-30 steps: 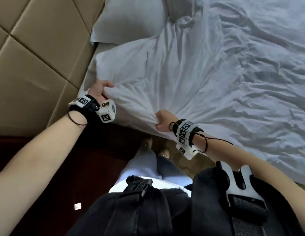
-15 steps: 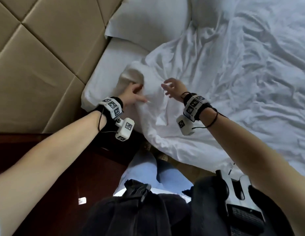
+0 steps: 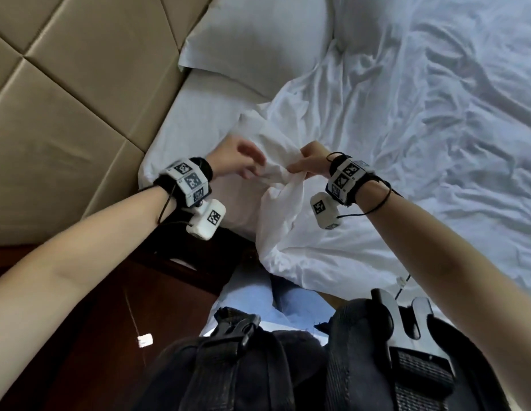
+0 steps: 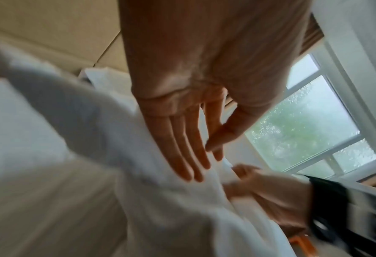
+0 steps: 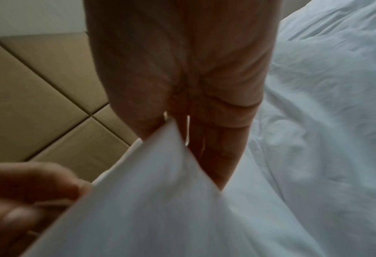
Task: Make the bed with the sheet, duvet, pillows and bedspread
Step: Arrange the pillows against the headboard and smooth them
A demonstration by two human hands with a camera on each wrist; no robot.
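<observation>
A crumpled white top sheet [image 3: 391,137] covers most of the bed. Its near corner [image 3: 283,203] is bunched up between my two hands at the bed's left edge. My right hand [image 3: 297,167] pinches that corner; in the right wrist view the cloth [image 5: 160,191] comes out from between thumb and fingers [image 5: 215,156]. My left hand [image 3: 252,167] is just left of it, with straight fingers [image 4: 182,156] lying against the cloth [image 4: 94,121]. A white pillow [image 3: 258,40] lies at the head of the bed. The bare fitted sheet [image 3: 205,120] shows beside it.
A tan quilted headboard [image 3: 80,99] fills the left side. Dark wood [image 3: 110,307] lies below the bed's corner, with a small white scrap [image 3: 145,340] on it. A second pillow [image 3: 362,25] sits further right. A window [image 4: 314,130] stands beyond the bed.
Both hands have let go of the sheet's edge at the bedside, come up onto the mattress and closed in on the bunched corner. My right hand now pinches it.
</observation>
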